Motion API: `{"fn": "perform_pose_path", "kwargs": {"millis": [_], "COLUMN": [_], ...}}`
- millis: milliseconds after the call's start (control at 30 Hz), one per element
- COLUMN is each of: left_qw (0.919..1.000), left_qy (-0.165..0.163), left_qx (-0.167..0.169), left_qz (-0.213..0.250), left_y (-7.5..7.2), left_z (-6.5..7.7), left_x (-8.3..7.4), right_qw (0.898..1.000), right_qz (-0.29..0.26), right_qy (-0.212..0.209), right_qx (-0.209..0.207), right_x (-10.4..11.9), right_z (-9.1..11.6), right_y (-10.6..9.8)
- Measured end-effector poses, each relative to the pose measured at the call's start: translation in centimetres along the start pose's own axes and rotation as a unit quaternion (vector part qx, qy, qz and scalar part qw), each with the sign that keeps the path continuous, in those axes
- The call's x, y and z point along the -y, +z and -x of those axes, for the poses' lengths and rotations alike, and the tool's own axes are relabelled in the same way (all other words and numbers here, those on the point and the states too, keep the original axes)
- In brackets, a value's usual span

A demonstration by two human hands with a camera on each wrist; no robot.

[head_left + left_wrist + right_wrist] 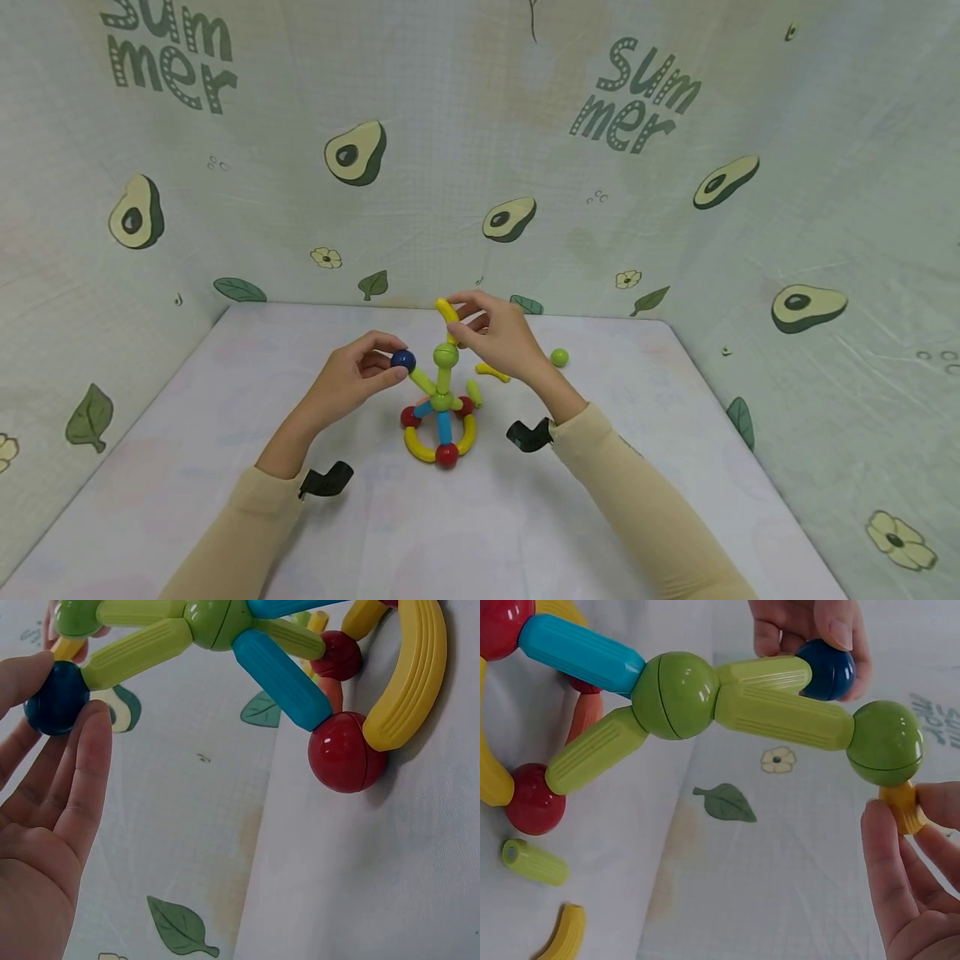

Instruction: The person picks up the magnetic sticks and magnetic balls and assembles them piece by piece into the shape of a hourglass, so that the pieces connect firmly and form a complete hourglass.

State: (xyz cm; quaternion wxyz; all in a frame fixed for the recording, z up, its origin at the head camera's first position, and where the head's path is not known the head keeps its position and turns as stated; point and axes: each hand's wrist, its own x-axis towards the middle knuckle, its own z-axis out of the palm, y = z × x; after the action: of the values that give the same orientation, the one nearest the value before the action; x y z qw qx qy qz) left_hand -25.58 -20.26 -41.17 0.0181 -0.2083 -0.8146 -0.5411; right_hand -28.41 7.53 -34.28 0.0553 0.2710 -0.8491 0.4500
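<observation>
A structure of balls and rods stands on the table, with red balls [447,456] and curved yellow rods [420,446] as its base. Blue rods [281,679] rise to a green centre ball [676,695]. One light green rod leads upward to a top green ball [446,355]; another slants to a dark blue ball [402,360]. My left hand [356,367] pinches that dark blue ball between thumb and fingers. With thumb and fingertips my right hand [495,329] pinches a curved yellow rod [447,311], whose lower end meets the top green ball.
Right of the structure lie a loose green rod [534,862], a curved yellow rod [492,372] and a light green ball [559,357]. A cloth [450,150] printed with avocados hangs behind the white table [420,542].
</observation>
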Motion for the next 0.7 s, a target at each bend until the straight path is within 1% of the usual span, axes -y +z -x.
{"fn": "perform_pose_path", "kwargs": {"millis": [267,700], "left_qw": [1.0000,0.9999], "left_qy": [0.002,0.007], "left_qx": [-0.002,-0.002], "left_qz": [-0.004,-0.010], "left_y": [0.01,0.16], "left_z": [-0.03,-0.08], "left_x": [0.05,-0.17], "right_qw": [0.999,0.998], "right_qz": [0.002,0.017], "right_qy": [0.007,0.018], "right_qx": [0.045,0.051], "right_x": [-0.03,0.19], "right_z": [0.00,-0.04], "right_y": [0.08,-0.18]}}
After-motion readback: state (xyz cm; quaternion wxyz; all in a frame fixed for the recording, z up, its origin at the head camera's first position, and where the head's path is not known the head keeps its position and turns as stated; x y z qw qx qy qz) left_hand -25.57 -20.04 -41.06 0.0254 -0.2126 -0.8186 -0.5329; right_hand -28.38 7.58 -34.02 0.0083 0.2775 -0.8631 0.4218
